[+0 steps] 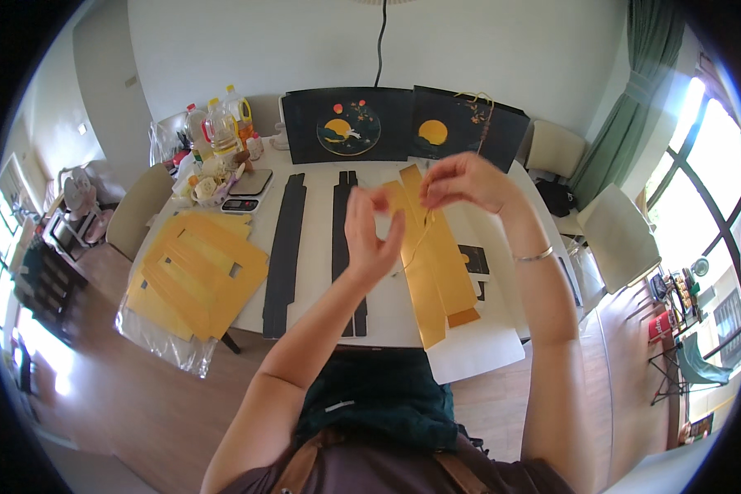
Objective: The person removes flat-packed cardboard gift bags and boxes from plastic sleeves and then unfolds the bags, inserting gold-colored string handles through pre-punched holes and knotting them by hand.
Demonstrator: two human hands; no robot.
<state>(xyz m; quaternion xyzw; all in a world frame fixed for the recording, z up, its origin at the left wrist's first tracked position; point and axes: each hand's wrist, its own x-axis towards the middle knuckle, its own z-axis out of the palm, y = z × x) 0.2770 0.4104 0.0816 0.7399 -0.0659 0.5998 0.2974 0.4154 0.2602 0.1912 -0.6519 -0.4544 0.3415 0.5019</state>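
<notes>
Above the middle of the table, my left hand (369, 235) is raised with its thumb apart from its curled, slightly blurred fingers. I see nothing in it. My right hand (473, 185), a bangle on its wrist, is pinched at the top of a thin gold cord (421, 241) that hangs down between the two hands. Beneath it lie long folded gold card strips (433, 276), partly over a white sheet (477, 356). Two narrow black card strips, a left one (286, 255) and one near my left hand (340, 230), lie on the white table (314, 280).
Black decorated panels, a left one (346, 128) and a right one with cord on it (461, 128), stand at the back. Flat yellow card pieces (198, 267) lie in plastic at the left edge. Behind them are a scale (243, 204) and several bottles (222, 128). Chairs flank the table.
</notes>
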